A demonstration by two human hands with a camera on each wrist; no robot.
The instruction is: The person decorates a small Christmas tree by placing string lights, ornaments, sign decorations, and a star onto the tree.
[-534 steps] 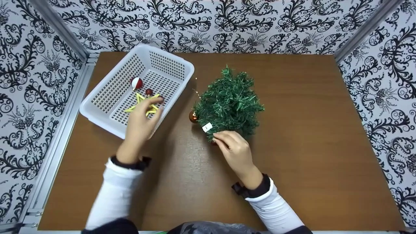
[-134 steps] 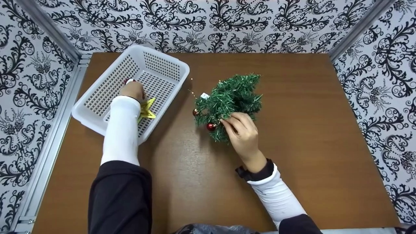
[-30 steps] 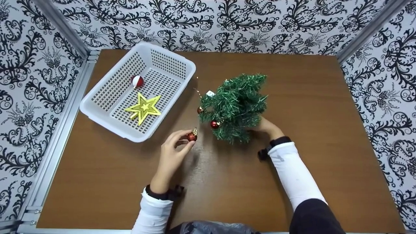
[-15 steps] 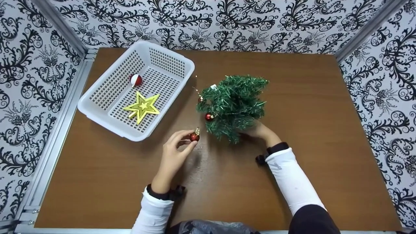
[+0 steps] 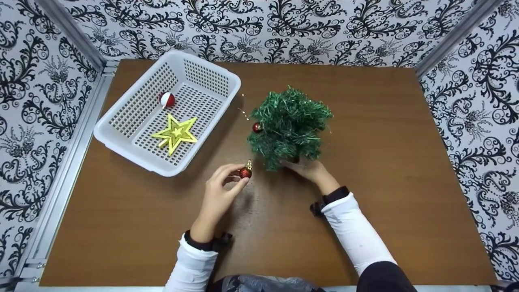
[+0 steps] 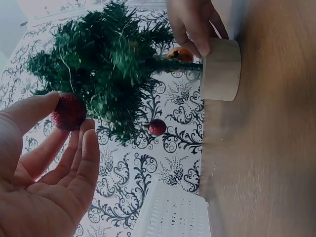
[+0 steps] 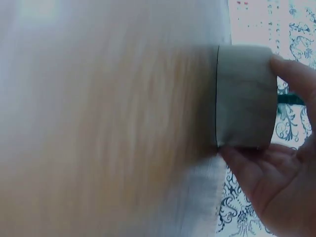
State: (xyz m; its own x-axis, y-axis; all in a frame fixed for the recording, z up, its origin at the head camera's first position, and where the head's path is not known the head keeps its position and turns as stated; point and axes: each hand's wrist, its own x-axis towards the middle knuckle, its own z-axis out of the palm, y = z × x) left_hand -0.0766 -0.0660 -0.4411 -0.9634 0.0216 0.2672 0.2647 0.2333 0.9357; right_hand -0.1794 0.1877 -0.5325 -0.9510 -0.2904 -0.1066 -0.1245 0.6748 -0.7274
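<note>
My left hand (image 5: pixel 221 190) pinches a small red glitter bauble (image 5: pixel 245 172) with a gold cap between thumb and fingertips, just left of a small artificial Christmas tree (image 5: pixel 290 121). Low under the branches, my right hand (image 5: pixel 310 170) grips the tree's round, pale base (image 7: pixel 247 96), thumb and fingers on opposite sides. The left wrist view shows that base (image 6: pixel 222 69) standing on the table. A red bauble (image 5: pixel 257 127) hangs on the tree's left side. Behind the trunk, in the left wrist view, is an orange bauble (image 6: pixel 180 54).
At the left stands a white perforated basket (image 5: pixel 129 153). Inside it lie a yellow star (image 5: pixel 175 133) and a red-and-white bauble (image 5: pixel 167 99). A thin beaded strand (image 5: pixel 244 114) sticks out left of the tree. Patterned walls (image 5: pixel 284 32) enclose the brown table (image 5: pixel 385 170).
Over the last second the tree has turned, its hanging red bauble shifting away and left. My right hand came round toward the front. Earlier, my left hand reached into the basket; now it holds a bauble.
</note>
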